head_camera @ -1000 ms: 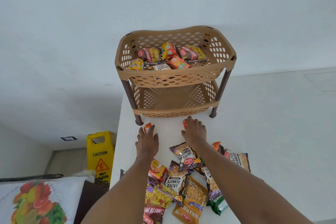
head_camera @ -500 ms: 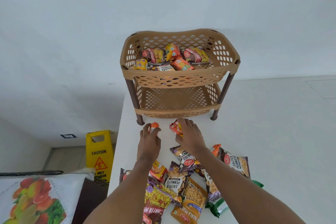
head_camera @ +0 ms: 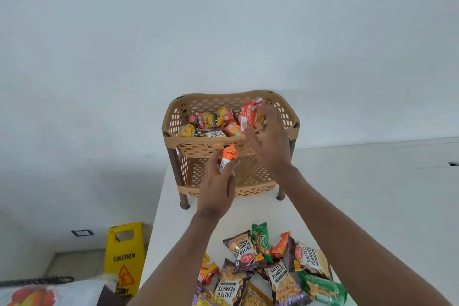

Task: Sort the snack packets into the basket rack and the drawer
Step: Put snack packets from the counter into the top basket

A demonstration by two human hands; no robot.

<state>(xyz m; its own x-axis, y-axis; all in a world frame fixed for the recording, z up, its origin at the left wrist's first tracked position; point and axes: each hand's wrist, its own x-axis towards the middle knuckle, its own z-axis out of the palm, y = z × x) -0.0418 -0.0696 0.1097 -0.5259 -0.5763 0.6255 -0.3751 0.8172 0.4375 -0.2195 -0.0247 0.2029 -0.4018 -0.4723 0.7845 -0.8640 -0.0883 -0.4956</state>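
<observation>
2 orange packets are in the person's hands. The right hand [head_camera: 269,141] pinches a red-orange packet [head_camera: 249,113] between thumb and fingertips and holds it over the right part of the top basket [head_camera: 218,96] of the tan basket rack [head_camera: 173,131], above the sorted packets [head_camera: 211,123] lying inside. The left hand [head_camera: 217,184] grips a small orange packet [head_camera: 228,156] upright between thumb and fingers, just in front of the top basket's front wall and below its rim.

Both forearms reach forward from the bottom of the view. The right one is raised higher and crosses in front of the rack's right front leg. The left wrist sits in front of the lower basket [head_camera: 253,182].

The rack stands at the far end of the white counter [head_camera: 171,213], its left legs near the counter's left edge. A bare strip of counter lies between the rack and the loose pile of packets [head_camera: 263,268] nearest the person. Left of the counter and lower down stands a yellow caution sign [head_camera: 124,261]
</observation>
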